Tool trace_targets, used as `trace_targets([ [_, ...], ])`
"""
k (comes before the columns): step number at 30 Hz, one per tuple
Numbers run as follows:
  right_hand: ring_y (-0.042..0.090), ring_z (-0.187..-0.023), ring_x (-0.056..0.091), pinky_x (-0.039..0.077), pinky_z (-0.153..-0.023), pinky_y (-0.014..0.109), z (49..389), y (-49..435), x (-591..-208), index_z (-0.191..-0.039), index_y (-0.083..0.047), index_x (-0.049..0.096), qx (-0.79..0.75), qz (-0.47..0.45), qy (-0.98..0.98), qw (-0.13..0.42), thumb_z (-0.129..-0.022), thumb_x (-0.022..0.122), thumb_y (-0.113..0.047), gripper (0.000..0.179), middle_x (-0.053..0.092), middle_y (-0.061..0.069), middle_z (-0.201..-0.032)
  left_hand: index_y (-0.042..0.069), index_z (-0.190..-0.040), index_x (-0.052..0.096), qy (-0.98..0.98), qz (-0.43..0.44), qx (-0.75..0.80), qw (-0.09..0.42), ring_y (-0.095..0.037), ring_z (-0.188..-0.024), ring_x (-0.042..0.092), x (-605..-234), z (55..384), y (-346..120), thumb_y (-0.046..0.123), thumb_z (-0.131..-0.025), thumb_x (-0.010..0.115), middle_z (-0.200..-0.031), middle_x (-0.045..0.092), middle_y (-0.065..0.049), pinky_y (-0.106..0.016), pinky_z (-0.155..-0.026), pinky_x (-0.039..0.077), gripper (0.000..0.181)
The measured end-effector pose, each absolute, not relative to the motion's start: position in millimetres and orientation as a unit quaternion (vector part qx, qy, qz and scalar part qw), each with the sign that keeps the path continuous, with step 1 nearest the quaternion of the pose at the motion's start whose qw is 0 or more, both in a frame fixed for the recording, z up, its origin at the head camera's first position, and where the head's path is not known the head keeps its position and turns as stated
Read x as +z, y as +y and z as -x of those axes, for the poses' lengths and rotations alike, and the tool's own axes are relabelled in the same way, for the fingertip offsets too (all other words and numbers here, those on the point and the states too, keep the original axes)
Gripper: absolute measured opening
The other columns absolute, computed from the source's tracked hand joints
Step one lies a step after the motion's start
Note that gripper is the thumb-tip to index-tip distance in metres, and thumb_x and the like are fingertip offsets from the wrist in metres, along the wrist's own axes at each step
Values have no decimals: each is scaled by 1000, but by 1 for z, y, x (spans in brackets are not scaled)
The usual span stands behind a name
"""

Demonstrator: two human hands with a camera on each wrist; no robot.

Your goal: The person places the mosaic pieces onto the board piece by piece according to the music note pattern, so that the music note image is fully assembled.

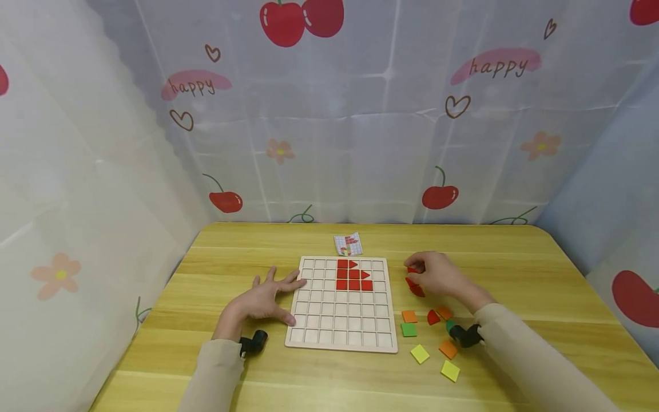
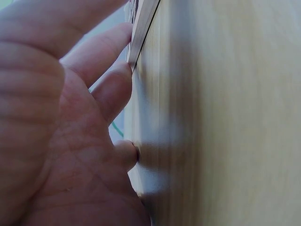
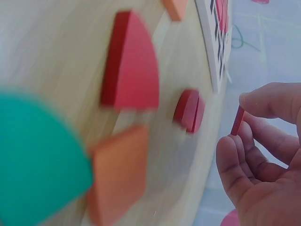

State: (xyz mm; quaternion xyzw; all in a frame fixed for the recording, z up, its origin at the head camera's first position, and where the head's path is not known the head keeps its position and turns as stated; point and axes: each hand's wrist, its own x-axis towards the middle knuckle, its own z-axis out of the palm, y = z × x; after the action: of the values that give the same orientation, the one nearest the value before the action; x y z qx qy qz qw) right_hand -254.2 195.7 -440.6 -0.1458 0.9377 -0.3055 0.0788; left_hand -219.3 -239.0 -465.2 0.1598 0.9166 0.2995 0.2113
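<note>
A white grid board (image 1: 340, 324) lies on the table, with red squares and red pointed pieces filling several cells near its far side. My left hand (image 1: 264, 298) has its fingers spread, thumb and fingertips at the board's left edge; the left wrist view shows fingers (image 2: 110, 52) against that edge. To the right of the board, my right hand (image 1: 437, 274) pinches a thin red piece (image 3: 238, 120) between thumb and fingers. Its full shape is hidden, as it is seen edge-on. Two red curved pieces (image 3: 189, 110) lie side by side on the table beneath that hand.
Beyond the board lies a small pattern card (image 1: 348, 244). Right of the board are a green square (image 1: 409, 330), orange squares (image 1: 409, 316), yellow squares (image 1: 419, 353), a red rounded piece (image 1: 433, 317) and a green rounded piece (image 3: 40, 160). A printed curtain (image 1: 340, 171) hangs behind the table.
</note>
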Motion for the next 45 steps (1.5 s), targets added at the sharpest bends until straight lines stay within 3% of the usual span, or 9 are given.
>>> trace_targets([
  [5,18,-91,62,56,-86,36,256,179,-440,-118,-2,72,-305,154,936,84,-94,72,-13,26,70,5,-101,40,-155,45,917,-159,299,212,-41,-158,-20,-466,220,-238,44,-71,91,-171,20,16,-76,-117,-16,96],
  [12,18,-86,58,52,-79,31,254,154,-441,-115,-4,73,-307,173,931,97,-93,73,-10,23,68,3,-96,33,-156,46,914,-188,299,200,-45,-157,-19,-466,223,-239,43,-73,91,-172,22,7,-76,-116,-17,95],
  [27,17,-81,56,49,-71,29,249,128,-446,-112,-6,74,-276,190,937,94,-90,72,-9,22,65,2,-92,31,-156,45,915,-196,294,192,-47,-157,-18,-461,225,-237,42,-74,90,-172,22,7,-75,-117,-17,94],
  [45,14,-84,59,55,-80,32,246,125,-450,-111,-6,76,-280,202,933,101,-94,72,-4,18,70,1,-93,32,-156,46,915,-187,297,200,-46,-157,-18,-465,221,-239,42,-73,91,-172,22,7,-77,-116,-17,95],
])
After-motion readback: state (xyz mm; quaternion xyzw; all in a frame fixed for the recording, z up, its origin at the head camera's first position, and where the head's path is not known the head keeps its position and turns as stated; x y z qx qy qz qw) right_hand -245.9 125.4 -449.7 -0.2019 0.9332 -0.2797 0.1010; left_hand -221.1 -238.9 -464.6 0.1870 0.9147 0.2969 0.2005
